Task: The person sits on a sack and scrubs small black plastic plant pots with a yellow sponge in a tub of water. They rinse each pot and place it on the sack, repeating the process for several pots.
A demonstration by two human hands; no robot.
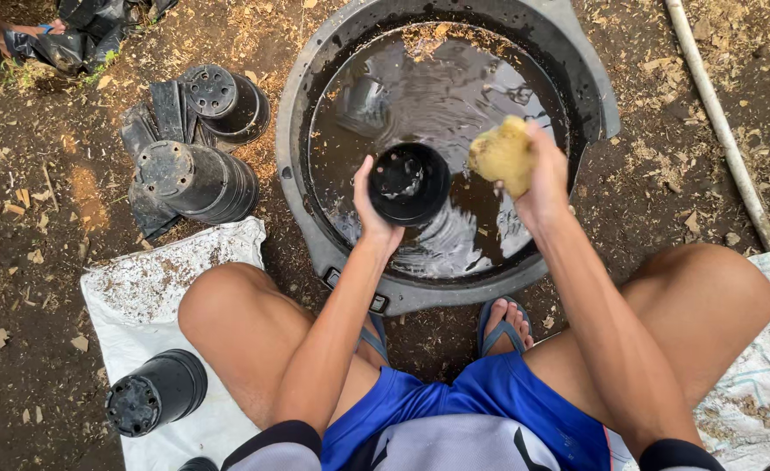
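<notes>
A person is squatting over a large grey tub (315, 65) filling the upper middle of the frame, its far rim cut off by the top edge. The left hand (372, 205) is gripping a black plastic pot (408, 183) at the centre of the frame, thumb and fingers wrapping its side, with the pot's open mouth tilting toward the camera just above the muddy water (455, 96). The inside of the pot is too dark to make out. The right hand (542, 174) is closing its fingers around a yellow sponge (503, 155), holding it just right of the pot, apart from it. The fingertips are hiding behind the sponge. Stacked black pots (195, 179) are lying on the soil at the upper left, and another stack (156, 392) is resting on a white sack (140, 296) at the lower left. A pale pipe (716, 113) is running down the upper right, cut off at the top. Someone else's hand (51, 28) is showing only partly at the top left corner, beside black plastic
</notes>
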